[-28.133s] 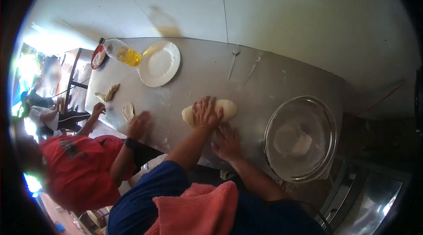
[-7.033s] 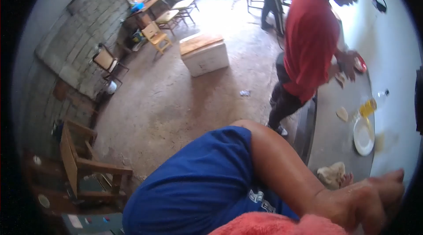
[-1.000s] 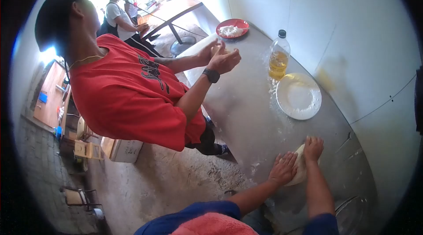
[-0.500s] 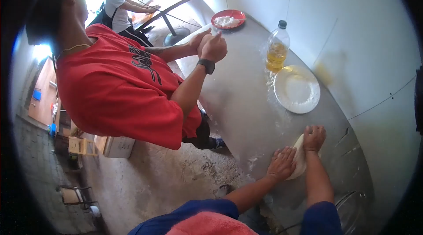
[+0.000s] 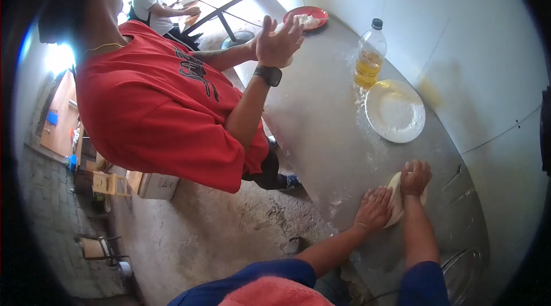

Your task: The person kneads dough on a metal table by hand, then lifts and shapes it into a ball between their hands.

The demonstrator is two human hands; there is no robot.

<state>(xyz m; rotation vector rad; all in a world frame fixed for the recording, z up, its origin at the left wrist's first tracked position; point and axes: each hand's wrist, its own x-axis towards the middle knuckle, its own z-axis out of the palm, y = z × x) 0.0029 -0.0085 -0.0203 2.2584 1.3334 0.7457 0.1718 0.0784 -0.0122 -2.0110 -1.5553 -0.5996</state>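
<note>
A flat, pale round of dough (image 5: 396,212) lies on the grey table, partly covered by both hands. My left hand (image 5: 374,208) rests on its left edge, open, with the fingers stretched out. On the dough's upper right part, my right hand (image 5: 415,178) presses down with the fingers extended. Beyond the hands stands a white plate (image 5: 396,133) with an oily, floury surface. Just past the plate is an upright clear bottle (image 5: 368,68), part full of yellow oil and closed with a dark cap.
A red plate (image 5: 322,14) of white flour sits at the table's far end. Loose flour marks the grey tabletop (image 5: 321,111). A co-worker in a red shirt (image 5: 155,111) stands along the left edge, hands raised over the table. A white wall (image 5: 488,53) borders the right side.
The co-worker's clasped hands have opened and risen slightly. My hands stay on the dough, with the right hand's fingers straighter now. The view has shifted slightly.
</note>
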